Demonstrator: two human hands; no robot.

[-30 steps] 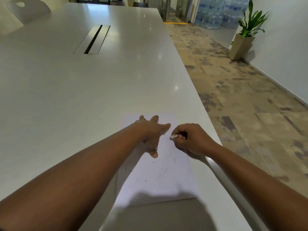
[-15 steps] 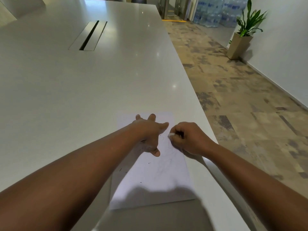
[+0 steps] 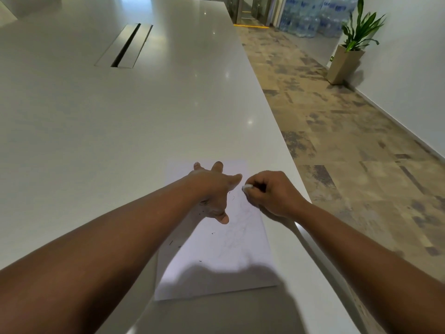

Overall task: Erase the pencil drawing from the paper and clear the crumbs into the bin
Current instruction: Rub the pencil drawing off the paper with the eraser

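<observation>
A white sheet of paper lies on the table near its right edge, with faint pencil lines down its middle. Dark eraser crumbs are scattered over its left half. My left hand lies flat on the upper part of the sheet, fingers spread and pressing it down. My right hand grips a small white eraser and holds its tip against the paper just right of my left hand. No bin is in view.
The long white table stretches away, with a cable slot at the far left. Its right edge runs close beside the paper. A potted plant and stacked water bottles stand on the floor to the right.
The eraser tip has shifted slightly left toward my left hand and back along the paper. My left hand keeps pressing the sheet in place. The camera view has shifted a little.
</observation>
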